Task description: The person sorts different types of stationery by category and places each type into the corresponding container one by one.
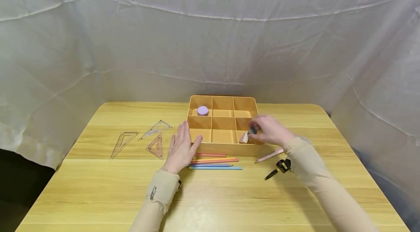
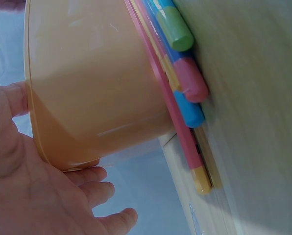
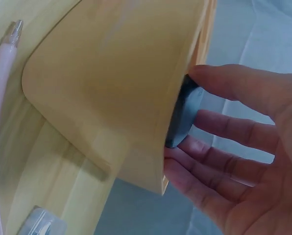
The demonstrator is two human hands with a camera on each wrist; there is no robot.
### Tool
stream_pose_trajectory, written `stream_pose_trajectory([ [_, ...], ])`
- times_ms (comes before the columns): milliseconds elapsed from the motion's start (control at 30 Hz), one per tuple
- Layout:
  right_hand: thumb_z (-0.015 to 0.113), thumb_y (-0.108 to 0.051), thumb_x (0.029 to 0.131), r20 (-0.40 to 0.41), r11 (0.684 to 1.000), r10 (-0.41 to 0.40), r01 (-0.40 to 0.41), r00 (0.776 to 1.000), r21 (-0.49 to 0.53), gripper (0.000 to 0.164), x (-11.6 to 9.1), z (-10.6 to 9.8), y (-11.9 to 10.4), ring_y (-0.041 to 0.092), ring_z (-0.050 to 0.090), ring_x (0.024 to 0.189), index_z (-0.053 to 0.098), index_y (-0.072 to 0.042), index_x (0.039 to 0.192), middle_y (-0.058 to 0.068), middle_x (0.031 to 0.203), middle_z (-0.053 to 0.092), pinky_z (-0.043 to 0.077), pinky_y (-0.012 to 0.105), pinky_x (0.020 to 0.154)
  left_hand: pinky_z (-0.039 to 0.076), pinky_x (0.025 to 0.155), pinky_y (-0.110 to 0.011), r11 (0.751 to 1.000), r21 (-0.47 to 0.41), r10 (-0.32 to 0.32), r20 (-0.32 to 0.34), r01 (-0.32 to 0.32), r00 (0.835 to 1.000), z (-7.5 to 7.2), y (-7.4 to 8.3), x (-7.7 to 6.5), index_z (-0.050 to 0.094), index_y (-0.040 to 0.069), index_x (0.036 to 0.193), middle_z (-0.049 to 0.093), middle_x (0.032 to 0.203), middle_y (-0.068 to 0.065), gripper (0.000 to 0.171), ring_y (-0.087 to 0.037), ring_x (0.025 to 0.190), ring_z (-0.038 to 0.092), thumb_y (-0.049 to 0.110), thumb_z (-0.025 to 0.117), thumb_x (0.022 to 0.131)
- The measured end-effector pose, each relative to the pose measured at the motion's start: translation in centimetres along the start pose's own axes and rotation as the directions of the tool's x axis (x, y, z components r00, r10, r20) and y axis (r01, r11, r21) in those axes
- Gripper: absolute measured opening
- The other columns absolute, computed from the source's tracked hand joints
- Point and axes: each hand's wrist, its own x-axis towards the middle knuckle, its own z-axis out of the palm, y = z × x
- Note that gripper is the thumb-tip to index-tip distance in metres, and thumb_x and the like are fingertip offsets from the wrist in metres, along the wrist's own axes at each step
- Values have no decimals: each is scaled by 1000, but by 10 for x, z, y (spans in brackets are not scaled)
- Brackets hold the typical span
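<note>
An orange organizer box (image 1: 226, 149) with several compartments stands at the table's back. My left hand (image 1: 179, 153) rests against its front left corner, thumb at the rim and fingers extended along the side. Over the front right compartment, my right hand (image 1: 273, 130) pinches a small dark grey block (image 3: 184, 113) between thumb and fingers, right at the rim. Below it in that compartment lies a pink-and-white eraser (image 1: 244, 138). A round lilac item (image 1: 202, 111) sits in the back left compartment.
Several colored pencils (image 1: 216, 168) lie along the box's front. To the left are a tan set square (image 1: 124, 142), a clear set square (image 1: 155, 129) and a pinkish triangle (image 1: 156, 146). A pink pen (image 1: 269, 155) and a black item (image 1: 283, 165) lie near the right forearm.
</note>
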Motion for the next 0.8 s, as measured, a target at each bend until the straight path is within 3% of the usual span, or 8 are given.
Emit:
stream_pose_trajectory([
  [200,79,-15,82,30,998,0,2,1000,-56,27,8,5,-4,21,64,77,72,4,101,14,91,72,55,36,68,8,126,-62,1000,-2,-1,2,1,1000,0,0,0,2,-4,160,5,170,-19,84,-37,158,7,49,40,107],
  [367,81,-21,83,76,995,15,-7,997,-97,23,17,11,-7,16,56,68,69,-2,87,7,79,68,49,33,62,8,126,-62,1000,-5,3,1,-3,1000,0,0,1,2,-4,160,4,170,-20,84,-37,158,6,48,41,107],
  [500,83,-27,82,126,990,47,-30,991,-137,30,25,19,-8,15,48,63,62,-6,76,3,70,59,41,30,57,7,126,-62,1000,-7,5,-1,-5,1000,1,-1,1,2,-4,160,5,170,-20,84,-38,158,6,49,40,107],
  [700,82,-23,83,145,973,50,-15,988,-232,28,29,31,-7,17,54,67,61,-6,76,6,75,64,53,41,66,8,126,-61,1000,-4,8,4,-8,1000,1,-1,0,2,-4,160,4,170,-20,84,-37,158,6,50,38,107],
  [800,81,-20,84,149,974,63,-28,987,-225,26,29,34,-6,18,55,67,60,-6,78,7,77,65,55,42,67,8,126,-62,1000,-1,9,2,-9,1000,0,-1,0,3,-4,160,5,170,-20,84,-37,158,7,51,39,106],
])
